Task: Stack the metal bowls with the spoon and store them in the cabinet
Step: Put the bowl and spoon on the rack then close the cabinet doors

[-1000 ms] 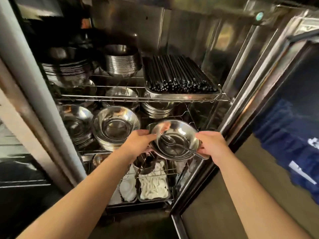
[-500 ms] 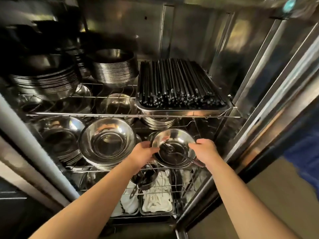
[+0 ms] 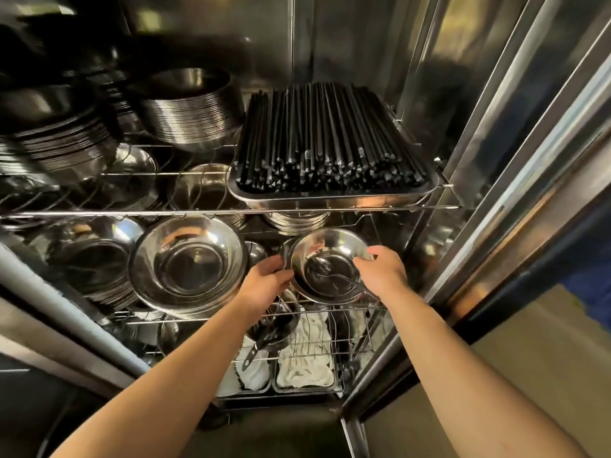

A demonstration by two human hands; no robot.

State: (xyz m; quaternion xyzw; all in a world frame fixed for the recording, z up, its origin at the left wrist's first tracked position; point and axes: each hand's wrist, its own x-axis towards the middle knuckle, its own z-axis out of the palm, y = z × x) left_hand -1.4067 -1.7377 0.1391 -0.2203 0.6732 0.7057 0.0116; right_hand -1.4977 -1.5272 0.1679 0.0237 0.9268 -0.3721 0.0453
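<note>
Now our left hand [image 3: 268, 278] and right hand [image 3: 383, 272] grip the shiny stacked metal bowls [image 3: 327, 264] holding a steel spoon [image 3: 334, 272]; we should set them level on the middle wire shelf [image 3: 185, 320].

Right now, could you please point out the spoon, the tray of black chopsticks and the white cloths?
spoon [image 3: 320, 265]: head view, on its scoop inside the held bowl.
tray of black chopsticks [image 3: 330, 203]: head view, on its front metal wall.
white cloths [image 3: 305, 368]: head view, on the folded pile's middle.

Glossy metal bowl [image 3: 325, 259], matt black chopsticks [image 3: 327, 140], white cloth [image 3: 305, 365]
</note>
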